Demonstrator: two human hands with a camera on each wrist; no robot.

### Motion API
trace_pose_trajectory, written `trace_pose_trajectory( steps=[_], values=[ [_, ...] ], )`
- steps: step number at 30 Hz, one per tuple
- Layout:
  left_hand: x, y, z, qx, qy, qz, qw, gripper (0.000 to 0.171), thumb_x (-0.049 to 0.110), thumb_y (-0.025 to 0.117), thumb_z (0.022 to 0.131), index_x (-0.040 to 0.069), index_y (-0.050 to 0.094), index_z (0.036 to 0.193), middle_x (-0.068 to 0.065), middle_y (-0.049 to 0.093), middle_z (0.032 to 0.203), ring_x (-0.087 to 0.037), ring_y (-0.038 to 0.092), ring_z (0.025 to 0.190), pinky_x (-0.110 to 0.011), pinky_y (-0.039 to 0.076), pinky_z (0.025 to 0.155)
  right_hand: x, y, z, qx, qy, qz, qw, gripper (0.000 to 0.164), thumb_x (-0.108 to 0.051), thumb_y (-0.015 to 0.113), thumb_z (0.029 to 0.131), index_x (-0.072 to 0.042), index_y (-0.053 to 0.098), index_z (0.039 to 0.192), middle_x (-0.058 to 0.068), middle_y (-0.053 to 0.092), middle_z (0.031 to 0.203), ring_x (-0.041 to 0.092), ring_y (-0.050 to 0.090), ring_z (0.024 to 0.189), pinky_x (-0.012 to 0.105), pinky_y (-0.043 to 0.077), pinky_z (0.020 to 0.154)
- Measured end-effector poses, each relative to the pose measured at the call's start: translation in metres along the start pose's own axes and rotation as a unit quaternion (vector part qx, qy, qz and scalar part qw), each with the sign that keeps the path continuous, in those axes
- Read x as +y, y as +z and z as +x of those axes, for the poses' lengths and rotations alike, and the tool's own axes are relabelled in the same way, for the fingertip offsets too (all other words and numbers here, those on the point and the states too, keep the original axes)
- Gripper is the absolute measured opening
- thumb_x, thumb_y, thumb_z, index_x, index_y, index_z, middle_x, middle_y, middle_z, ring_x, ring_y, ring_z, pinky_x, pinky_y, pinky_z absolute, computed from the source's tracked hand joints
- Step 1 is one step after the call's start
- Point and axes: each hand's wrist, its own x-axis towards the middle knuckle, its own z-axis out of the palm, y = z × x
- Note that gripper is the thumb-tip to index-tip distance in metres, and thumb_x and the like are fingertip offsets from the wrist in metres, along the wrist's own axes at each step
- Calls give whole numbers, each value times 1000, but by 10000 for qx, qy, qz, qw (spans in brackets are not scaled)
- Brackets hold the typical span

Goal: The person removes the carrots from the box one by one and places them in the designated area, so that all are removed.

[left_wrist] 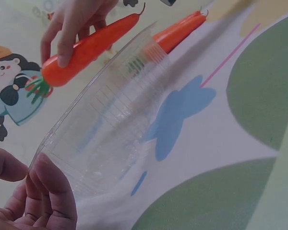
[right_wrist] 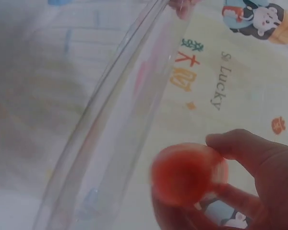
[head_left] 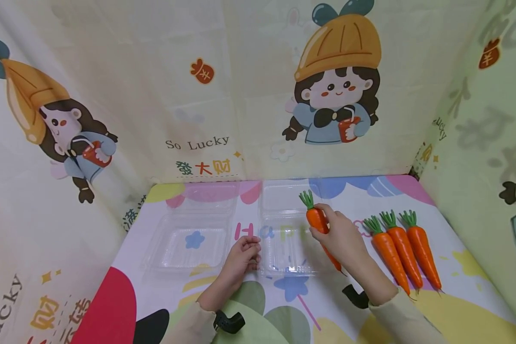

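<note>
My right hand (head_left: 343,239) grips an orange carrot (head_left: 316,220) with a green top, holding it slantwise above the right-hand clear plastic box (head_left: 279,260). In the right wrist view the carrot (right_wrist: 180,177) appears blurred and end-on, between thumb and fingers. That box stands with its lid (head_left: 284,193) laid back behind it. At its left edge, my left hand (head_left: 241,258) pinches the rim between thumb and finger; the left wrist view shows this hand (left_wrist: 43,191) at one end of the rim (left_wrist: 81,96). Three more carrots (head_left: 397,234) lie side by side to the right.
A second clear plastic box (head_left: 167,253) sits open on the left, its lid (head_left: 208,193) folded back. Beneath everything is a colourful printed tablecloth (head_left: 249,315). Printed curtains (head_left: 241,105) close off the back and both sides.
</note>
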Motion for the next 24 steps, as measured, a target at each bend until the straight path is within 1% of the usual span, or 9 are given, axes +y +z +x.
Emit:
trace_pose_trajectory(
  steps=[2, 5, 9, 15, 18, 24],
  values=[
    [0, 0, 0, -5, -3, 8, 10000, 28, 6, 56, 102, -5, 49, 127, -1, 56, 89, -10, 54, 67, -21, 50, 57, 5, -3, -1, 116, 96, -11, 9999, 65, -32, 77, 91, -15, 50, 147, 25, 60, 124, 34, 64, 86, 44, 61, 65],
    [0, 0, -1, -27, 4, 33, 10000, 28, 7, 56, 102, -5, 49, 127, -1, 56, 90, -10, 54, 68, -21, 50, 57, 15, -7, -3, 304, 226, 0, 9993, 64, -31, 75, 91, -13, 48, 147, 29, 51, 132, 38, 64, 84, 46, 61, 63],
    [1, 0, -1, -8, -6, 2, 10000, 28, 7, 56, 102, -4, 49, 127, -1, 56, 92, -10, 54, 68, -21, 50, 57, 29, -11, -4, 479, 308, -51, 9984, 63, -28, 74, 91, -11, 47, 146, 30, 47, 133, 38, 64, 78, 46, 60, 61],
    [2, 2, -1, 16, -27, -35, 10000, 29, 6, 56, 102, -4, 49, 127, -1, 56, 92, -11, 53, 68, -21, 49, 57, 49, -10, -9, 507, 442, -273, 9974, 62, -30, 74, 89, -9, 49, 142, 31, 49, 129, 39, 61, 79, 47, 58, 60],
    [3, 2, 0, 18, -29, -46, 10000, 29, 6, 56, 102, -4, 49, 128, -1, 56, 92, -10, 53, 68, -21, 49, 57, 58, -10, -13, 586, 435, -384, 9966, 61, -30, 75, 88, -8, 50, 140, 31, 52, 125, 39, 61, 80, 47, 56, 59],
    [2, 2, 1, 44, -42, -33, 10000, 29, 7, 56, 102, -4, 49, 128, 0, 56, 92, -11, 53, 69, -22, 49, 57, 75, -9, -18, 872, 298, -644, 9937, 59, -29, 78, 85, -3, 56, 133, 29, 58, 112, 39, 58, 85, 51, 54, 67]
  ],
)
